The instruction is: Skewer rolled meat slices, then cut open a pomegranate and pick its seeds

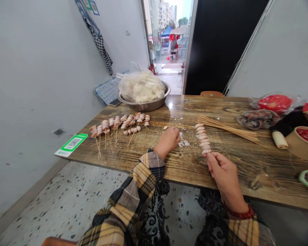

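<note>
In my right hand (222, 169) is a skewer of pale pinkish pieces (202, 136) that look like garlic cloves. The fingers pinch it at its lower end, with the pieces pointing away from me. My left hand (168, 140) rests on the wooden table (246, 171), fingers curled over at the tabletop; whatever they may hold is hidden. White papery scraps (184, 143) lie just right of that hand, and a single small pale piece (165, 127) lies behind it. To the left are several loaded skewers (116, 123) in a heap, their bare sticks toward me.
A metal bowl (149, 106) with a clear bag of pale pieces (143, 87) stands at the back left. Bare wooden skewers (228, 128) lie right of centre. A scrunchie (258, 119), a tub of red items (301, 143) and a green handle (304, 177) are at right.
</note>
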Tool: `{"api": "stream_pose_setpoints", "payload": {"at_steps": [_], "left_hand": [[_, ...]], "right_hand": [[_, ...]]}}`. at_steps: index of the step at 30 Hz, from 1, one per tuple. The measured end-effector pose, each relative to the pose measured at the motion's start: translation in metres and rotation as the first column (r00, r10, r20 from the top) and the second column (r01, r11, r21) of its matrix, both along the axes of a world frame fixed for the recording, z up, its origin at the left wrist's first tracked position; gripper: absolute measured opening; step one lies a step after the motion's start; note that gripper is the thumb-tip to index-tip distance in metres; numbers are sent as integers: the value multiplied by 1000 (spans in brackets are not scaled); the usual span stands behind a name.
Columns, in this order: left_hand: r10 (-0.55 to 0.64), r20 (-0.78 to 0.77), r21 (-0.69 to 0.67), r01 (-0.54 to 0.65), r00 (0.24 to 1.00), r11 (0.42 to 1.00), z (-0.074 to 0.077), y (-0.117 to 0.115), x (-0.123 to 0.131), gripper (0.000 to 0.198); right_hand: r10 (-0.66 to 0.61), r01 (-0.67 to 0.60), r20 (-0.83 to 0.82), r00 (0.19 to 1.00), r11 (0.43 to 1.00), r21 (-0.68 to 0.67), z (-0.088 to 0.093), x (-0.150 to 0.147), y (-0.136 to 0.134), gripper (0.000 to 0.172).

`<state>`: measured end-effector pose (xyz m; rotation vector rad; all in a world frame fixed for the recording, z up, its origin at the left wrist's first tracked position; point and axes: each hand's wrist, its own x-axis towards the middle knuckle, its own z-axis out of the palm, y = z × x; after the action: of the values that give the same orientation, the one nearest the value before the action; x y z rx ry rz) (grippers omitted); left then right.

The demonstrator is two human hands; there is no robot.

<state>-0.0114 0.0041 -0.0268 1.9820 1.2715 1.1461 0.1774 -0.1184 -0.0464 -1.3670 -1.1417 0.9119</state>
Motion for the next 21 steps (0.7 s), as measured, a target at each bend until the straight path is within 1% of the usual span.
{"api": "stream_pose_setpoints", "payload": {"at_steps": [2,3,4,5,6,7,8,9,11,13,14,16,21], "left_hand": [[36,33,-7,-36,999,999,1,0,-3,18],[61,88,-35,-58,994,998,1,1,-6,16],[84,177,-83,-70,981,994,3,1,-9,13],[104,295,-144,-64,950,988,4,2,-12,10],[125,428,-202,-40,895,979,6,2,-16,7],[146,554,-242,-9,820,970,8,2,-19,10],[163,656,-257,14,737,966,11,3,-22,17],[172,727,-245,18,665,969,13,4,-24,22],[177,814,-206,-10,554,979,16,6,-28,23],[170,855,-185,-17,490,983,18,7,-30,20],[166,864,-184,-9,475,983,18,8,-30,18],[165,866,-200,22,472,980,18,7,-28,18],[163,839,-272,140,519,952,17,1,-21,22]], "right_hand": [[7,-7,0,1000,1000,1,-1,0,0,38],[10,-10,4,1000,1000,3,-1,0,0,38],[11,-11,12,1000,1000,4,-1,0,0,37],[10,-10,20,1000,1000,6,0,0,0,37],[9,-9,29,1000,1000,7,1,0,0,36],[9,-10,36,999,1000,10,2,0,0,35],[11,-11,43,999,1000,12,2,0,0,35],[15,-16,49,999,1000,14,3,0,0,35],[25,-26,59,998,999,22,4,0,0,34],[32,-34,68,997,999,28,4,0,1,33],[35,-38,73,997,999,31,4,0,1,33],[46,-49,86,995,998,36,4,0,1,32],[90,-97,146,985,994,47,5,-2,1,31]]}}
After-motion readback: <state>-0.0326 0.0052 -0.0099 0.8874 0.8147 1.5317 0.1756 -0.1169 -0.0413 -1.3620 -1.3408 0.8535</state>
